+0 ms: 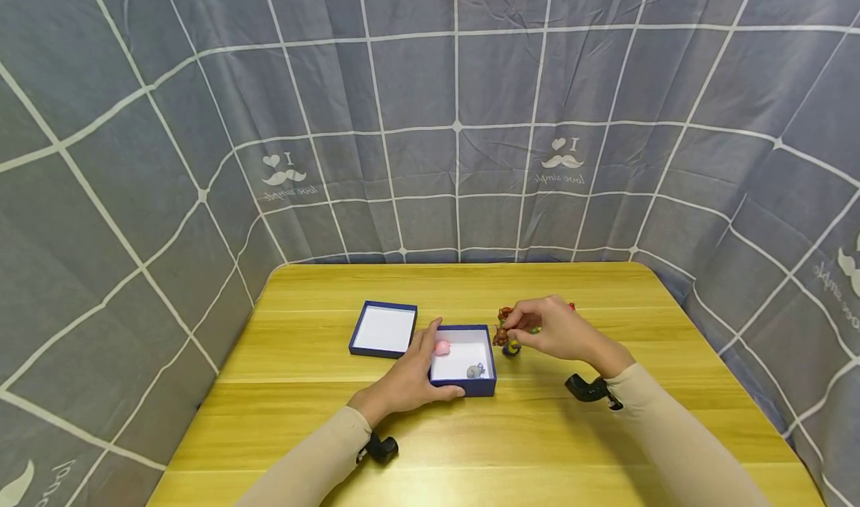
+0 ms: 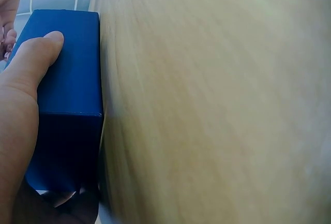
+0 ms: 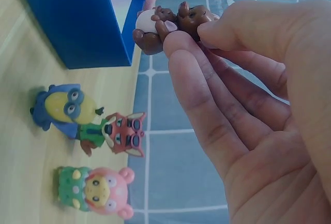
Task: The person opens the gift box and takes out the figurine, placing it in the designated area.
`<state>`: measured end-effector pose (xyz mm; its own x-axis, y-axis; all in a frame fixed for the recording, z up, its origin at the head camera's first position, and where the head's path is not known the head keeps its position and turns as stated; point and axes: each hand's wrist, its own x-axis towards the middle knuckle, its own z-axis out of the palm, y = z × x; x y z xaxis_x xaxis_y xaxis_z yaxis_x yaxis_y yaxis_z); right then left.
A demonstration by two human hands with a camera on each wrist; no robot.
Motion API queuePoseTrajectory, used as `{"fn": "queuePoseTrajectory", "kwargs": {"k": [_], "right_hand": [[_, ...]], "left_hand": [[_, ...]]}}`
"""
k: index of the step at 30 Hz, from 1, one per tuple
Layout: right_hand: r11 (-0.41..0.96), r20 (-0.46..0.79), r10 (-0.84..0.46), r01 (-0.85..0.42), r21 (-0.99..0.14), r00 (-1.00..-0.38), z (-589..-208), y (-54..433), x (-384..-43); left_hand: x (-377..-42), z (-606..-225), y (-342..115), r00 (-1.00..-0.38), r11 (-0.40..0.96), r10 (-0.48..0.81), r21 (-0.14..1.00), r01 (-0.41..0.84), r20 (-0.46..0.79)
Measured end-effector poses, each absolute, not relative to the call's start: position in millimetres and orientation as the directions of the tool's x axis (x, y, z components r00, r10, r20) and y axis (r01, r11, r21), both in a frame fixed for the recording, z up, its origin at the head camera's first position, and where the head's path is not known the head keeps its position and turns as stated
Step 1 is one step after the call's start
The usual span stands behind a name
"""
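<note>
My left hand (image 1: 408, 381) holds the blue box (image 1: 475, 387) at its near left corner, thumb along the front wall and fingers along the left side. Inside the white-lined box lie a small pink figurine (image 1: 442, 348) and a grey figurine (image 1: 475, 371). Just beyond the box's right edge, my right hand (image 1: 559, 329) pinches a brown animal figurine (image 3: 150, 36) between thumb and fingertips. In the right wrist view it shows a white part at one end and hangs in the air beside the box.
The box's lid (image 1: 384, 329) lies white side up on the table, left of the box. Under and beyond my right hand stand a minion figurine (image 3: 70, 107), a fox figurine (image 3: 124, 133) and a pink-headed figurine in green (image 3: 106, 190). A grey checked curtain (image 1: 416, 156) encloses the table.
</note>
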<state>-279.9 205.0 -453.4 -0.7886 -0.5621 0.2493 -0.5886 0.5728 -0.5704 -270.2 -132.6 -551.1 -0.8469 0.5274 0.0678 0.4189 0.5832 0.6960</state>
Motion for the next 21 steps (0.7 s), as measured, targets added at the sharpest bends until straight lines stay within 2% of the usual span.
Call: {"fn": "queuePoseTrajectory", "kwargs": {"k": [21], "right_hand": [[0.615,0.249,-0.491,-0.535,-0.579,-0.835,-458.8,225.9,-276.4]], "left_hand": [[-269.7,-551.3,-133.8,-0.846,0.581,0.53,0.698,0.419,0.067]]}}
